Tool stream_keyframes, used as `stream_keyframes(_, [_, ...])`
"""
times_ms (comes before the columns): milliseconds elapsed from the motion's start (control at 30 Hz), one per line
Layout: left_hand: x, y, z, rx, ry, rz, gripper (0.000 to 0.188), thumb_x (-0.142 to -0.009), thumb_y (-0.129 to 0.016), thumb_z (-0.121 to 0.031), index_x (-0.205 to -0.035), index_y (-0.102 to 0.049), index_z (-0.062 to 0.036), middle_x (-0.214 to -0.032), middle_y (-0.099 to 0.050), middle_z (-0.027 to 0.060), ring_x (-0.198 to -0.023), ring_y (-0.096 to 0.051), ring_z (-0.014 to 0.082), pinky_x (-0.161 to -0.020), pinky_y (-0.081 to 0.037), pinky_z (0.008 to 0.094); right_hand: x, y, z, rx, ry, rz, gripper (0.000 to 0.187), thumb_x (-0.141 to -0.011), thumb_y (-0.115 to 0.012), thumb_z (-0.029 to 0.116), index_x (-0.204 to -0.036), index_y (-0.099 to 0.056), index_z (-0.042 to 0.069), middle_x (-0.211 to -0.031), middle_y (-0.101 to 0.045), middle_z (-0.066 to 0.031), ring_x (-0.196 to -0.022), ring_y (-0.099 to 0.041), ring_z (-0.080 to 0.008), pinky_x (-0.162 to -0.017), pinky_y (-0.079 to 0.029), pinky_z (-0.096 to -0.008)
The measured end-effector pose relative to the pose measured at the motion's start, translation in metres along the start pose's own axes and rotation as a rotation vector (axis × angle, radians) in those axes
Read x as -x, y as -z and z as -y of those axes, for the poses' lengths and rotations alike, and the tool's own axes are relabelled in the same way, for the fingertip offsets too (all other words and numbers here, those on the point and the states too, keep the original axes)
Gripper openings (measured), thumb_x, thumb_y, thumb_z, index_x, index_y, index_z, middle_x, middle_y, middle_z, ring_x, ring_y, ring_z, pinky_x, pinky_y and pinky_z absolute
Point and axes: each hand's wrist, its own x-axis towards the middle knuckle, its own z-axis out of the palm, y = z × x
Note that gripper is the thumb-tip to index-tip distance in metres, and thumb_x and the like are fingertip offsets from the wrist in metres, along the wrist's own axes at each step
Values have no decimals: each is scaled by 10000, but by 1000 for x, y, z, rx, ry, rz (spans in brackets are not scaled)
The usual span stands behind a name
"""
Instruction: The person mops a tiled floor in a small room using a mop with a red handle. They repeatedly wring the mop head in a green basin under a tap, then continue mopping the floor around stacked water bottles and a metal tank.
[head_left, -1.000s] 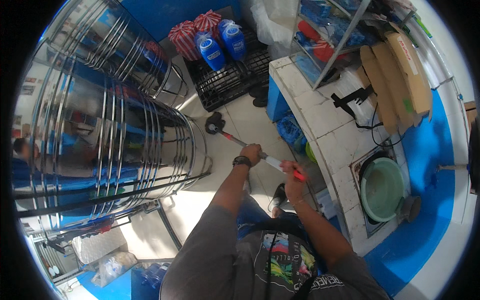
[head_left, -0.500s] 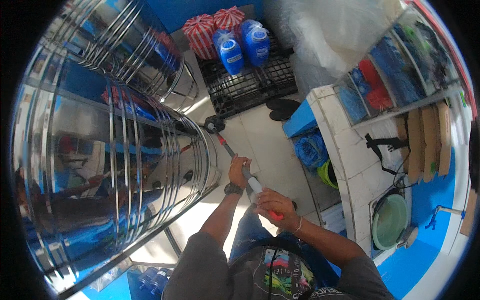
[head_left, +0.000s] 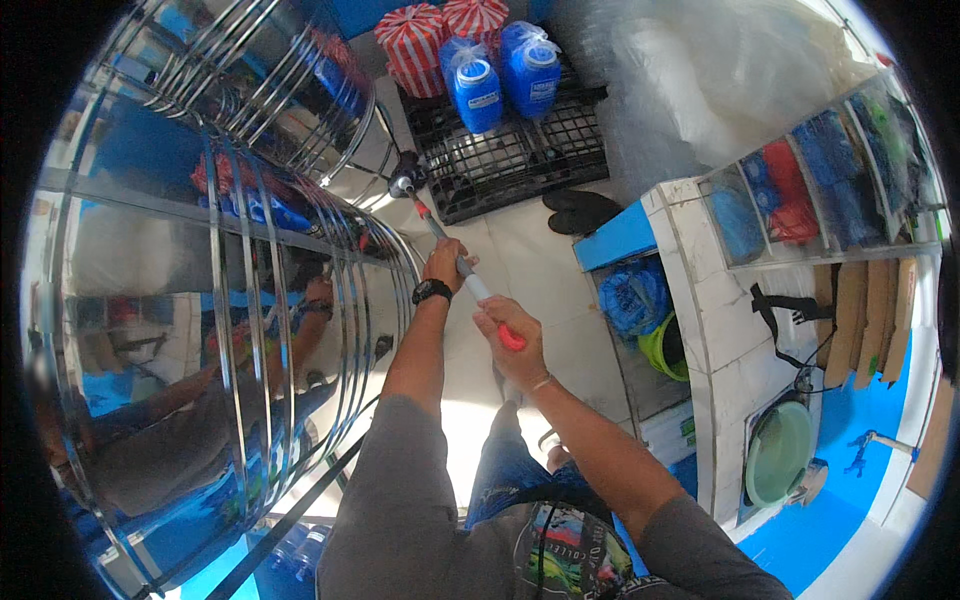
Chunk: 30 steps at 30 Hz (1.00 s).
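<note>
A long grey-and-white pole (head_left: 476, 287) with red fittings slants away from me toward the far left. My left hand (head_left: 443, 264), with a dark watch at its wrist, is closed around its middle. Nearer me, my right hand (head_left: 516, 345) grips the upper end, where a red tip shows. At the far end, a dark head (head_left: 405, 174) is on the floor between a shiny metal rack (head_left: 262, 330) and a black plastic pallet (head_left: 470, 195). What kind of head it is, I cannot make out.
Blue jugs (head_left: 477, 92) and red-striped bundles (head_left: 412, 55) stand on the pallet. Dark slippers (head_left: 582, 212) lie on the tiled floor (head_left: 560, 310). To the right is a tiled counter (head_left: 700, 320) with a green basin (head_left: 780, 455); blue bags (head_left: 634, 295) sit underneath.
Both hands have pushed the pole forward and left, my arms stretching farther out. Its dark head has slid from the pallet's near corner to along its left side. The view has shifted slightly.
</note>
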Motion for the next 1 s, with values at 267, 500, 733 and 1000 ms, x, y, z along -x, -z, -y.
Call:
stream_keyframes(267, [143, -57, -112, 53, -78, 71, 343, -845, -813, -321, -931, -611, -59, -1043, -572, 168, -986, -621, 380, -854, -516, 497, 131, 125, 55, 16, -107, 47, 24, -919, -699, -2, -939, -699, -16, -922, -725, -131, -897, -716, -245, -972, -532, -389])
stream_keyframes(500, [292, -114, -243, 223, -86, 93, 307, -834, -816, -309, -870, -636, -62, -996, -604, 192, -960, -636, 397, -857, -523, 513, 259, 261, 135, 106, -86, 92, 13, -892, -723, -15, -890, -711, -21, -946, -749, -134, -949, -726, -264, -975, -541, -450])
stream_keyframes(733, [397, -150, -393, 308, -564, 553, 220, -818, -791, -291, -875, -724, -89, -865, -698, 156, -939, -671, 384, -874, -527, 523, 372, 383, 255, 236, -201, -183, 95, -905, -696, 51, -846, -716, -21, -901, -746, -153, -892, -721, -273, -979, -540, -482])
stream_keyframes(1000, [443, -161, -468, 163, -983, 1111, 367, -845, -716, -408, -936, -733, -52, -848, -707, 218, -886, -710, 423, -789, -561, 558, 450, 373, 296, 232, -53, -524, 285, -931, -667, 186, -709, -530, 70, -685, -603, -78, -678, -625, -224, -868, -560, -544])
